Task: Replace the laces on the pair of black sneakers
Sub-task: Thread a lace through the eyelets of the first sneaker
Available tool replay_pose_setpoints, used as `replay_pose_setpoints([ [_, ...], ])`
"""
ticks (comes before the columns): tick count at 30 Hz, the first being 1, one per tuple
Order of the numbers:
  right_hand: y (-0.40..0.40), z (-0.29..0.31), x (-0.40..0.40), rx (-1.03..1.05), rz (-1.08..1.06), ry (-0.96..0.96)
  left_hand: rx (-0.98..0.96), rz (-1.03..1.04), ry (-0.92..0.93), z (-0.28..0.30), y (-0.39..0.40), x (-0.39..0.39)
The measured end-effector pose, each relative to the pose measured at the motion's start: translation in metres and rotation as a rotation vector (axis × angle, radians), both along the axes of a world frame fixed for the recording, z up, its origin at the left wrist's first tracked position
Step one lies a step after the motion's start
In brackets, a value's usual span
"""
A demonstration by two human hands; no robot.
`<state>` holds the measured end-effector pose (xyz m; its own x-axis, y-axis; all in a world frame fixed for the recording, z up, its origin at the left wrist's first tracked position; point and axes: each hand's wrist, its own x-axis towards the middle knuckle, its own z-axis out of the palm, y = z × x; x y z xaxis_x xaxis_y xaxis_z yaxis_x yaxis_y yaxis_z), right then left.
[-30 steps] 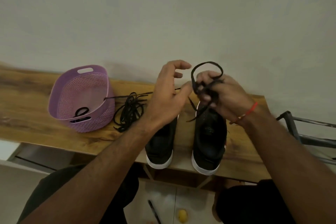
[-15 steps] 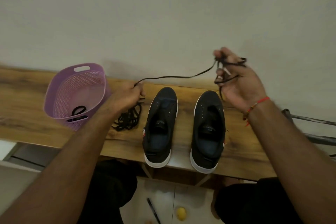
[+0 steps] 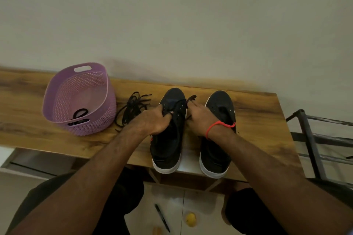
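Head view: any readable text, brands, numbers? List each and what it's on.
None readable.
Left sneaker: no legible mark; heel tab blurred.
Right sneaker: insole mostly hidden, no text shows.
Basket: plain, no label.
Pen on the floor: too small to read.

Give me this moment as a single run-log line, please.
step: lacing left sneaker | left hand: grips its upper | right hand: pinches lace | right sneaker: unlaced
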<state>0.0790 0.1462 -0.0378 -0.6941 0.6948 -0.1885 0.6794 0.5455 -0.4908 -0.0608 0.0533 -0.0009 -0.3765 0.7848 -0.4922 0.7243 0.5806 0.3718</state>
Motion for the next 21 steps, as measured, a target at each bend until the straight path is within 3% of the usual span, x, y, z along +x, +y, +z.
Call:
replay_pose_setpoints([
  [10,0.026,-0.005,0.062,0.099,0.263,-0.378,0.012,-0.206,0.229,-0.012,-0.007,0.044],
  [13,0.040,0.000,0.083,0.024,0.249,-0.389,-0.041,-0.241,0.135,-0.012,-0.007,0.043],
  [18,0.047,0.028,0.082,-0.005,-0.017,-0.078,-0.006,-0.116,-0.132,0.015,-0.003,0.016],
  [19,0.049,0.032,0.077,0.018,-0.089,0.019,0.050,-0.055,-0.209,0.019,-0.002,0.012],
  [21,0.053,0.033,0.066,-0.024,-0.274,0.313,0.294,0.187,-0.532,0.019,0.004,0.005],
])
